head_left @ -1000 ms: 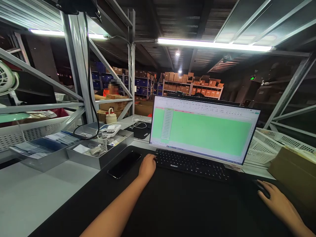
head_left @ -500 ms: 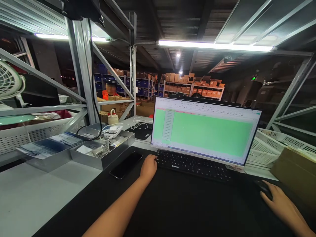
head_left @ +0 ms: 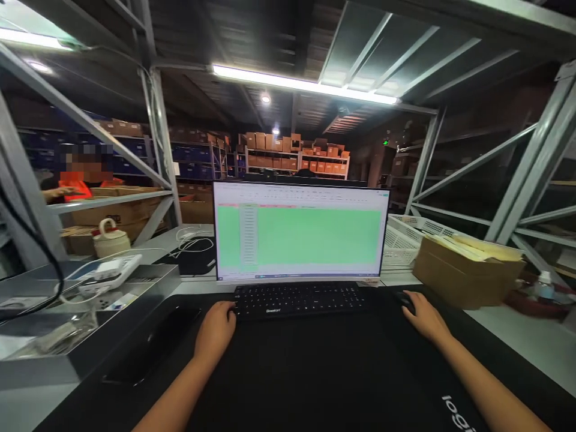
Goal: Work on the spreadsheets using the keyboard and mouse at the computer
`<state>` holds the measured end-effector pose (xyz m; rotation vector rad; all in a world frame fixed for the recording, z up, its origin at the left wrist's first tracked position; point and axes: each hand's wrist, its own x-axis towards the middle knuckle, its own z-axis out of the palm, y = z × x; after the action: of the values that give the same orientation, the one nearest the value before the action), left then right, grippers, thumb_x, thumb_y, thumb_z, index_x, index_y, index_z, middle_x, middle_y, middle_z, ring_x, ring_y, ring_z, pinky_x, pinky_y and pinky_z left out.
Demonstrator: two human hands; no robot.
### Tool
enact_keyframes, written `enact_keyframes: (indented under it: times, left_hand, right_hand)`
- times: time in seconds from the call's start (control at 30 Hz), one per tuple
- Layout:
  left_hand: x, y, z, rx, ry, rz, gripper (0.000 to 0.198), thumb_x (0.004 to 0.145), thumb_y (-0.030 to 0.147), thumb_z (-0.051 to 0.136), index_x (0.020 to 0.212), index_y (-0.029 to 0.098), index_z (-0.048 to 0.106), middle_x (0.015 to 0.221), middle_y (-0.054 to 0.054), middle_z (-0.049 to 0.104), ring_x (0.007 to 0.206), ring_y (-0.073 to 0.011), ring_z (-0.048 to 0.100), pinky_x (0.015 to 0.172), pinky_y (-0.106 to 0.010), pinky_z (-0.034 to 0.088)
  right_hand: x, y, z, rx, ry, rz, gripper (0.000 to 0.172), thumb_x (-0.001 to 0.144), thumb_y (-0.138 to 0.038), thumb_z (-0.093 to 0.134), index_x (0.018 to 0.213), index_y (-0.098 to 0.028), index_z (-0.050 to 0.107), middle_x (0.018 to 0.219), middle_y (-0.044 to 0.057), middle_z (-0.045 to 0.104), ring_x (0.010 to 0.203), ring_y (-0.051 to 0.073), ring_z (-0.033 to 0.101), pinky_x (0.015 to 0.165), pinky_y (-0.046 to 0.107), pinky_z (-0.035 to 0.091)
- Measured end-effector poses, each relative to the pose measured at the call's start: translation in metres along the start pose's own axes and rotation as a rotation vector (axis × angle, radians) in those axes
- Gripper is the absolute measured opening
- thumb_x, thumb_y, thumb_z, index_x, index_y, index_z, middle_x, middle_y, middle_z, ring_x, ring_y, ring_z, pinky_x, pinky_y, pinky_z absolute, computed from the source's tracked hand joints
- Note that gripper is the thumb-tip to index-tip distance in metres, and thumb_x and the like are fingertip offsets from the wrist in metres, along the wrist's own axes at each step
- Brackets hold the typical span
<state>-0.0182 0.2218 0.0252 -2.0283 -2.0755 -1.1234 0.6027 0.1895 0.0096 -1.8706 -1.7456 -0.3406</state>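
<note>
My left hand (head_left: pixel 216 329) rests at the left end of a black keyboard (head_left: pixel 301 300), its fingertips on the edge keys and nothing held. Some of its fingers are hidden behind the hand. Over on the right, my right hand (head_left: pixel 425 315) lies over a dark computer mouse (head_left: pixel 404 300), mostly covered by the fingers. Behind the keyboard stands a monitor (head_left: pixel 299 234) showing a green spreadsheet with one pale column. A black phone (head_left: pixel 153 345) lies on the desk mat (head_left: pixel 315 372), left of my left hand.
Grey trays (head_left: pixel 85 342) with a power strip (head_left: pixel 110 273) and small items stand at the left. A cardboard box (head_left: pixel 463 276) and white baskets (head_left: pixel 400 240) are at the right. Beyond the metal frame, a person (head_left: pixel 87 174) is near cartons.
The view has turned right, showing more of the desk's right side and the cardboard box. Both hands keep their places, the left at the keyboard and the right on the mouse.
</note>
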Motion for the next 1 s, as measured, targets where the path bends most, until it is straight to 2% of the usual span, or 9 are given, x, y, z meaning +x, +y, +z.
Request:
enact_keyframes:
  times: [0.2,0.3,0.4,0.53,0.67,1.0]
  left_hand:
    - [-0.002,-0.001,0.0,0.006,0.003,-0.002,0.035,0.087,0.022,0.04,0.104,0.017,0.071,0.117,-0.011,0.073,0.111,-0.025,0.067,0.104,-0.037,0.051]
    - [-0.005,0.004,-0.004,0.0,-0.008,-0.01,0.033,0.087,0.018,0.042,0.103,0.017,0.071,0.116,-0.01,0.073,0.112,-0.0235,0.067,0.104,-0.035,0.05]
    - [-0.007,0.009,-0.008,-0.004,-0.02,-0.023,0.033,0.087,0.014,0.043,0.104,0.016,0.071,0.116,-0.01,0.072,0.112,-0.0223,0.067,0.104,-0.034,0.049]
    - [-0.01,0.014,-0.011,-0.013,-0.026,-0.04,0.031,0.088,0.012,0.045,0.105,0.015,0.07,0.116,-0.01,0.071,0.112,-0.0225,0.066,0.104,-0.034,0.049]
    - [-0.012,0.017,-0.014,-0.019,-0.032,-0.05,0.029,0.088,0.012,0.047,0.105,0.016,0.07,0.116,-0.01,0.071,0.111,-0.0214,0.066,0.102,-0.033,0.05]
    - [-0.013,0.021,-0.016,-0.023,-0.041,-0.068,0.029,0.089,0.011,0.047,0.106,0.015,0.07,0.116,-0.011,0.071,0.112,-0.0217,0.066,0.101,-0.032,0.049]
  right_hand:
    - [0.0,-0.002,0.008,0.08,-0.022,0.053,0.05,0.088,-0.05,0.045,0.128,-0.024,0.063,0.134,0.012,0.065,0.12,0.029,0.065,0.102,0.044,0.053]
    - [0.003,0.005,0.02,0.111,-0.021,0.06,0.056,0.086,-0.059,0.046,0.127,-0.025,0.064,0.133,0.013,0.066,0.12,0.031,0.066,0.1,0.046,0.054]
    - [0.006,0.019,0.034,0.134,0.001,0.009,0.062,0.083,-0.063,0.048,0.129,-0.024,0.064,0.134,0.014,0.065,0.12,0.032,0.066,0.1,0.046,0.055]
    - [0.009,0.036,0.047,0.142,0.012,-0.08,0.06,0.084,-0.06,0.048,0.13,-0.024,0.064,0.132,0.014,0.066,0.122,0.032,0.065,0.103,0.046,0.054]
    - [0.01,0.039,0.049,0.139,0.008,-0.083,0.062,0.085,-0.062,0.048,0.131,-0.025,0.065,0.132,0.014,0.067,0.118,0.033,0.067,0.096,0.047,0.058]
    - [0.011,0.038,0.048,0.15,0.012,-0.092,0.063,0.085,-0.066,0.047,0.129,-0.026,0.067,0.129,0.013,0.069,0.119,0.033,0.067,0.099,0.049,0.057]
